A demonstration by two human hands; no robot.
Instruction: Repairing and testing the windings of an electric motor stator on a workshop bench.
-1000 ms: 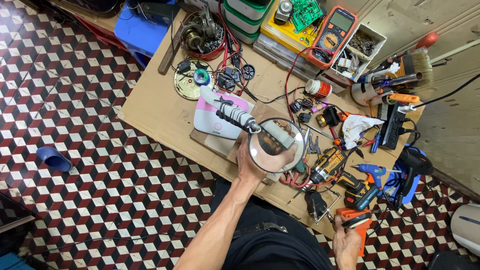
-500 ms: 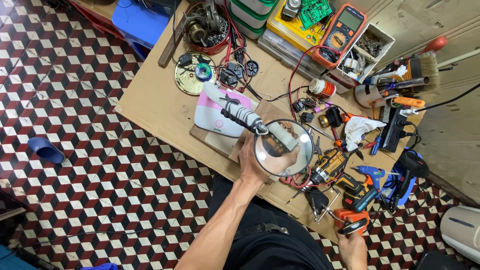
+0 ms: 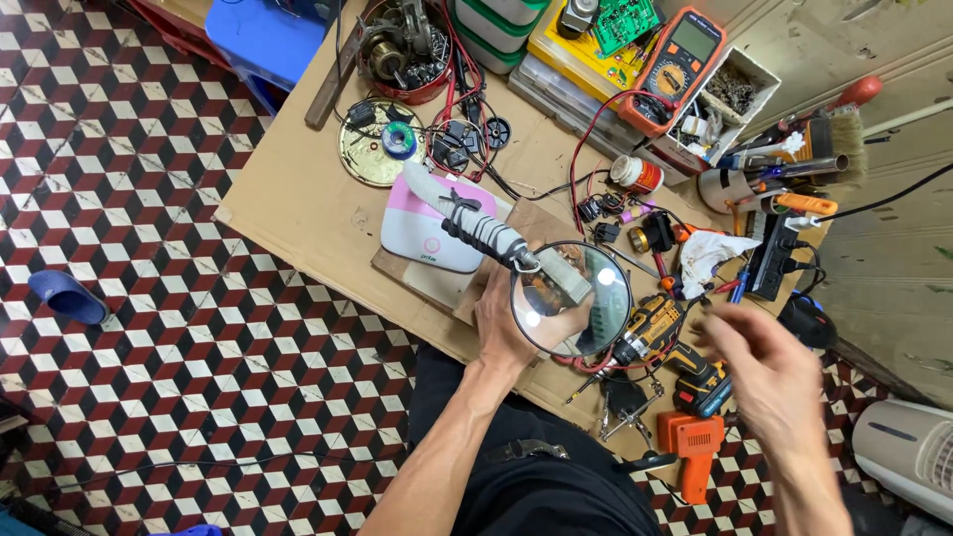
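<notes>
My left hand (image 3: 506,328) rests at the near edge of the cardboard-covered table (image 3: 298,208), its fingers curled under a round magnifying lens (image 3: 596,318) on a grey wrapped arm (image 3: 486,238). The fingers seem to grip a small grey block (image 3: 566,278) beneath the lens. My right hand (image 3: 764,372) hovers blurred at the right, fingers spread and holding nothing. It is above a yellow-and-black cordless drill (image 3: 655,333) and an orange gun-shaped tool (image 3: 692,447). A pink-and-white box (image 3: 427,233) lies just behind the lens arm.
An orange multimeter (image 3: 680,65), parts boxes, a round brass plate (image 3: 377,154), cables, pliers and brushes crowd the table's far and right side. A blue stool (image 3: 263,40) stands behind, a blue slipper (image 3: 65,296) lies on the tiled floor, and a white appliance (image 3: 908,452) sits at right.
My right hand has lifted from the orange tool at the table's near edge and now hovers higher, open. The left hand and lens stay in place.
</notes>
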